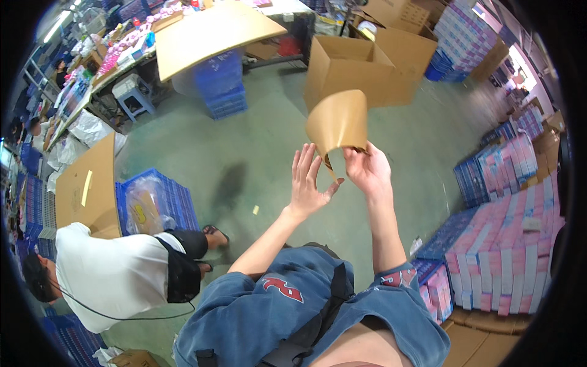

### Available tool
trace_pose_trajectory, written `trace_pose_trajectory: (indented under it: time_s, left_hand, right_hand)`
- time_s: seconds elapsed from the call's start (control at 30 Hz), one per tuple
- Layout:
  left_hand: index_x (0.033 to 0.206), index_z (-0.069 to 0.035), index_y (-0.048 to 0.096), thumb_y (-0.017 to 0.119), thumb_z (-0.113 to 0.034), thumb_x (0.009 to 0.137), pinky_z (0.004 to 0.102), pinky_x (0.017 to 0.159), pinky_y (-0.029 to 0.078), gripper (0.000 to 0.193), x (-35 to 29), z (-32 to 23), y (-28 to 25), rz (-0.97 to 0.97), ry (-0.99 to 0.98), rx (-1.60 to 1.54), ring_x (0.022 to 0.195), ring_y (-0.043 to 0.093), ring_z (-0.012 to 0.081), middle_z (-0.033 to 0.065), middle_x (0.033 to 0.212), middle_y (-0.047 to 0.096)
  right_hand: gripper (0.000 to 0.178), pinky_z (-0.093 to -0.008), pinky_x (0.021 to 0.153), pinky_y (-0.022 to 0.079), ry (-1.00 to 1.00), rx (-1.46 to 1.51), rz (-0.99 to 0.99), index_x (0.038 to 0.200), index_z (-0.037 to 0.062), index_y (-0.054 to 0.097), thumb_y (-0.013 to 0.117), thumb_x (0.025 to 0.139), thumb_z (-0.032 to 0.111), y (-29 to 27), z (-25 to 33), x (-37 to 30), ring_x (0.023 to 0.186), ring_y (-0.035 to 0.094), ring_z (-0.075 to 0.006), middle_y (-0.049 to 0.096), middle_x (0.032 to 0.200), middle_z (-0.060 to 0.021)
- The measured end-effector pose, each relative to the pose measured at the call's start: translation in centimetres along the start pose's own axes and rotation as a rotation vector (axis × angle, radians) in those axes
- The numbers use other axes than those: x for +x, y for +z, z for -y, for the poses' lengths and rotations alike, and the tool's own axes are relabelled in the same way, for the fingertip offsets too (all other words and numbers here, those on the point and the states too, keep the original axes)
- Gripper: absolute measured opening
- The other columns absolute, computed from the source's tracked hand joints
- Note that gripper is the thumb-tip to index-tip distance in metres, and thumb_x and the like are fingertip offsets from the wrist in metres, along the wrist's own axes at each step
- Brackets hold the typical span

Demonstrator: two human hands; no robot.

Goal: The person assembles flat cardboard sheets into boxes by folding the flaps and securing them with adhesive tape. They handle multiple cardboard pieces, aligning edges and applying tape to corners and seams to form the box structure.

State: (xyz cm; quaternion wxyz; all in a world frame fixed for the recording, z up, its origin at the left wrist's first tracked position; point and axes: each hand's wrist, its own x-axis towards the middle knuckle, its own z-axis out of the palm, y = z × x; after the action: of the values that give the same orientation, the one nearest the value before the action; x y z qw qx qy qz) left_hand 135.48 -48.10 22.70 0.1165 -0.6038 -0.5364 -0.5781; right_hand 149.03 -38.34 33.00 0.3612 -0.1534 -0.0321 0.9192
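My right hand [369,170] grips the lower right edge of a curled brown strip [338,119], smooth and slightly shiny like wide packing tape. The strip arches upward, and its narrow left end hangs down between my hands. Just left of that end, my left hand [309,183] is raised with its fingers stretched apart. Its thumb lies close to the strip's tip; I cannot tell whether they touch. Beyond my hands stands a large open cardboard box [345,70] on the floor.
A person in a white shirt [116,275] bends beside blue crates [174,199] and a cardboard sheet [88,189] on my left. Stacked pink and white packages [501,251] line the right. Ahead, a cardboard-topped table [214,33] stands over blue crates. A stool [132,96] is farther left.
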Motion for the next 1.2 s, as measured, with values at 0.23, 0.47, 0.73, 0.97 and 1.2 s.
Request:
trace_pose_trajectory:
  time_s: [0.23, 0.47, 0.73, 0.97, 1.2]
  left_hand:
    - [0.141, -0.004, 0.043, 0.073, 0.0, 0.083, 0.0479, 0.1, 0.053, 0.066, 8.7, 13.8, -0.8, -0.189, 0.078, -0.227, 0.118, 0.064, 0.0412, 0.0221, 0.132, 0.062]
    - [0.133, -0.002, 0.054, 0.081, -0.003, 0.077, 0.0406, 0.095, 0.057, 0.062, 16.9, 26.1, -3.1, 0.241, 0.075, -0.076, 0.11, 0.07, 0.034, 0.0185, 0.124, 0.069]
    - [0.135, -0.002, 0.053, 0.053, -0.018, 0.106, 0.0345, 0.097, 0.049, 0.033, 25.7, 36.8, -10.4, 0.084, -0.899, -0.209, 0.111, 0.063, 0.0189, 0.0123, 0.122, 0.068]
    - [0.139, -0.002, 0.053, 0.043, -0.046, 0.109, 0.0325, 0.086, 0.057, 0.054, 28.4, 49.6, -16.8, -0.3, -1.145, -0.754, 0.109, 0.067, 0.0168, 0.0072, 0.126, 0.066]
    - [0.145, -0.001, 0.044, 0.043, -0.039, 0.109, 0.0351, 0.1, 0.054, 0.052, 33.4, 58.9, -22.2, -0.468, -1.208, -0.815, 0.119, 0.064, 0.0207, 0.0101, 0.134, 0.062]
  right_hand:
    - [0.03, -0.0348, 0.074, 0.062, 0.165, 0.003, 0.011, 0.121, 0.0007, 0.058, 0.044, 0.105, 0.022, 0.8, 1.7, 12.5, 0.084, 0.069, -0.0283, 0.07, 0.111, -0.014]
    - [0.033, -0.043, 0.085, 0.056, 0.054, -0.15, -0.35, 0.113, -0.0018, 0.056, 0.061, 0.095, 0.025, -0.4, 7.8, 30.3, 0.091, 0.064, -0.0281, 0.066, 0.107, -0.0134]
    - [0.044, -0.0391, 0.088, 0.054, 0.081, -0.324, -0.327, 0.117, -0.0016, 0.06, 0.062, 0.093, 0.035, 4.4, 12.4, 51.8, 0.117, 0.062, -0.0316, 0.065, 0.122, -0.0166]
    - [0.071, -0.0392, 0.105, 0.046, 0.202, -0.904, 0.063, 0.136, 0.0026, 0.054, 0.047, 0.1, 0.063, 7.8, -0.6, 65.8, 0.123, 0.059, -0.0274, 0.06, 0.136, -0.0167]
    - [0.072, -0.039, 0.109, 0.043, 0.22, -1.185, 0.48, 0.147, 0.0051, 0.041, 0.058, 0.096, 0.053, 14.8, -7.8, 74.3, 0.123, 0.058, -0.0251, 0.059, 0.137, -0.0171]
